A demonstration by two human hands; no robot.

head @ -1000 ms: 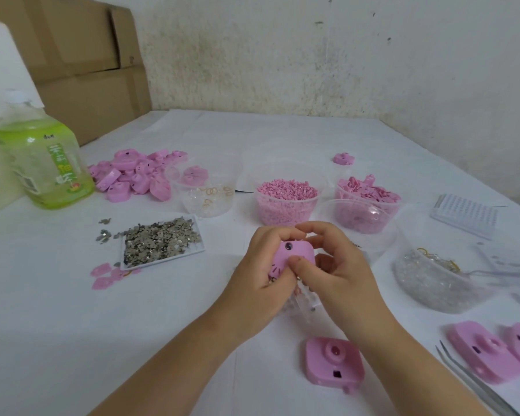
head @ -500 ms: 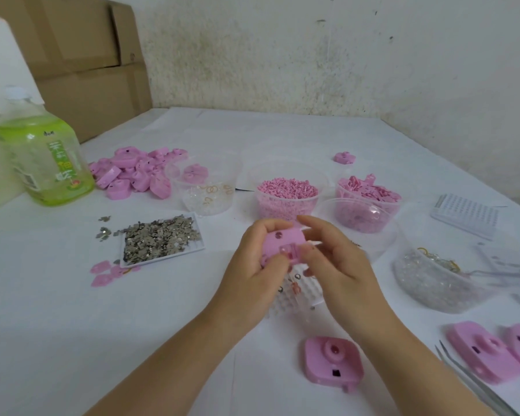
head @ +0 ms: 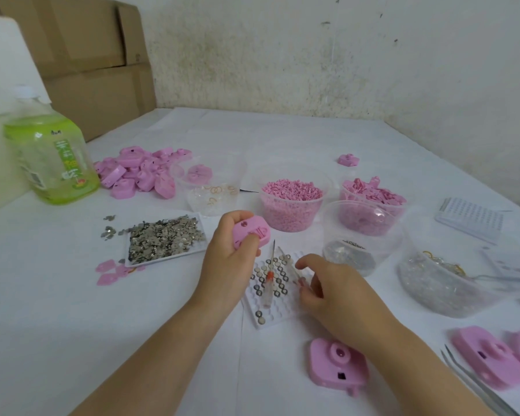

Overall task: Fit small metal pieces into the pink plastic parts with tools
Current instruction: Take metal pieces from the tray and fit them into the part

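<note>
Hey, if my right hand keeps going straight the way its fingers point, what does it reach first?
Probably the clear-handled tool lying on the white tray, right at the fingertips of the right hand; they may already touch it. The orange-collared tool lies just beyond.

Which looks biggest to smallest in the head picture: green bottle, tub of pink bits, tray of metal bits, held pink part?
1. green bottle
2. tub of pink bits and tray of metal bits: they look about alike, so tied
3. held pink part
</note>
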